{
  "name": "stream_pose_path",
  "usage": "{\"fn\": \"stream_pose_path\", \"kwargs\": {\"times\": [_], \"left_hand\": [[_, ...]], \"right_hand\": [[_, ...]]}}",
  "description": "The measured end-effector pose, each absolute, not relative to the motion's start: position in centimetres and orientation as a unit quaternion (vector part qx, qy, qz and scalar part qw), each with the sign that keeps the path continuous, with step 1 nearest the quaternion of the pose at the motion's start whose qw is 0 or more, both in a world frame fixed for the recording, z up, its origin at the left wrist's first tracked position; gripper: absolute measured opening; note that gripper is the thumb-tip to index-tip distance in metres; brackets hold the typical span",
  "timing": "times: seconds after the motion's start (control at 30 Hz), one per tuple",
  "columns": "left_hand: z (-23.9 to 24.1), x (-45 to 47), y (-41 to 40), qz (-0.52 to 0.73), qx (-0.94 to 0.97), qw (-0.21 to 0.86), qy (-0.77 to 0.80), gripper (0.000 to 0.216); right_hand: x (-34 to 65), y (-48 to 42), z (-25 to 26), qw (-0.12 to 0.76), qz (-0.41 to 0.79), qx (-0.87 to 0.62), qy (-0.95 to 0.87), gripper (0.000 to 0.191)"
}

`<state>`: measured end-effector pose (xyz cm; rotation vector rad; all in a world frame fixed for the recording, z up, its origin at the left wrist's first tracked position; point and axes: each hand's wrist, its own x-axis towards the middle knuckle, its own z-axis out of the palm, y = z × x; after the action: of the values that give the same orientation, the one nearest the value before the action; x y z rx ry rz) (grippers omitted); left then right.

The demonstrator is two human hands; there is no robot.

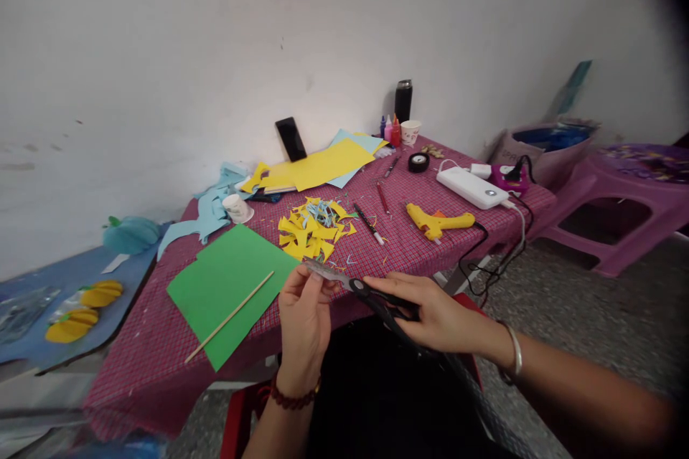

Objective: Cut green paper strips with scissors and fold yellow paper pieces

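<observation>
The person's left hand [306, 315] and right hand [430, 312] meet just off the bench's near edge, around its middle. The right hand is closed round the black handles of a pair of scissors [358, 287], whose blades point left towards the bench. The left hand pinches thumb and fingers together at the blade end; whether they grip the blade itself or some small piece is too hard to tell.

On the bench [137, 355], covered in red checked cloth, green sheets [237, 287] lie towards the near left corner, with a thin wooden stick [230, 315] slanting across them. Just beyond the scissors, a heap of yellow and light-blue paper scraps [312, 229] sits back from the near edge. To its right lies a black marker [369, 224], and further right, close to the near edge, a yellow glue gun [438, 222] with its cord running over the side.

Past these, a red pen [382, 198] lies mid-bench, while a white box [471, 186] with cables rests by the right edge. Light-blue paper offcuts [212, 211] and a paper cup [237, 209] are at the left edge. Along the far edge is a large yellow sheet [320, 165], with a phone [291, 138] propped upright behind it. A roll of black tape [418, 162], small colour bottles [395, 133], a white cup [410, 132] and a dark flask [403, 102] stand towards the far right corner.
</observation>
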<state>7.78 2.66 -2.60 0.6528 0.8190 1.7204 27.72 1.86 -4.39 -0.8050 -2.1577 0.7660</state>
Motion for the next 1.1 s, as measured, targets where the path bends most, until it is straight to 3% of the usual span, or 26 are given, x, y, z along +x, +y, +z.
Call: {"fn": "stream_pose_path", "kwargs": {"times": [0.13,0.4,0.73,1.1], "left_hand": [[-2.7,7.5,2.7,0.717,0.268,0.531,0.363,0.021],[-2.5,7.4,2.6,0.717,0.275,0.512,0.384,0.018],[-2.5,8.0,2.2,0.702,0.297,0.499,0.413,0.019],[-3.1,8.7,1.8,0.674,0.32,0.52,0.417,0.023]], "right_hand": [[27.4,2.0,-4.6,0.363,0.354,-0.296,-0.81,0.054],[26.4,2.2,-6.6,0.331,0.648,-0.261,-0.635,0.055],[25.9,2.1,-6.9,0.339,0.668,-0.214,-0.627,0.07],[25.9,2.1,-7.0,0.337,0.687,-0.19,-0.615,0.07]]}}
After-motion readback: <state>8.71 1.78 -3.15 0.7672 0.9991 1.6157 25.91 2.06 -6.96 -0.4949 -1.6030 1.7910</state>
